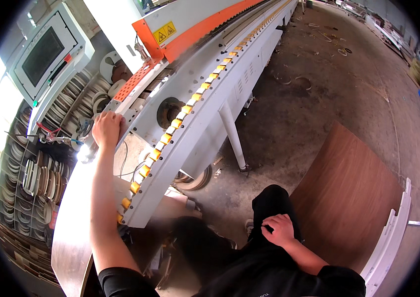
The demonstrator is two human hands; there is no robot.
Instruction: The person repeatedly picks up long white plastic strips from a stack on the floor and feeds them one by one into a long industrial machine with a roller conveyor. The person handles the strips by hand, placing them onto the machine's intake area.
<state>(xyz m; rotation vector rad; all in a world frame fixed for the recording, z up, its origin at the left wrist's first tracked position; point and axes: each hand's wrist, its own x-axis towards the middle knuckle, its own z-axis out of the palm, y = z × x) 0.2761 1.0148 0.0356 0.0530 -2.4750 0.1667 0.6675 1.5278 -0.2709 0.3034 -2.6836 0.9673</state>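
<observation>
Currently the wood panel is lying at the infeed end of the edge-banding machine, apparently not yet fed in; left hand pressed flat against the machine's end, right hand curled loosely on the thigh, holding nothing.

The long white and orange edge-banding machine runs from near left to far right and blocks the whole left side; its row of yellow rollers lines the open edge. Left of it, racks of coiled edge-band rolls and a white control box with a dark screen crowd the gap. A slim white support leg stands beneath. Right of the machine the dusty concrete floor lies open, until the brown wood-grain panel and white curved strips close the near right.
</observation>
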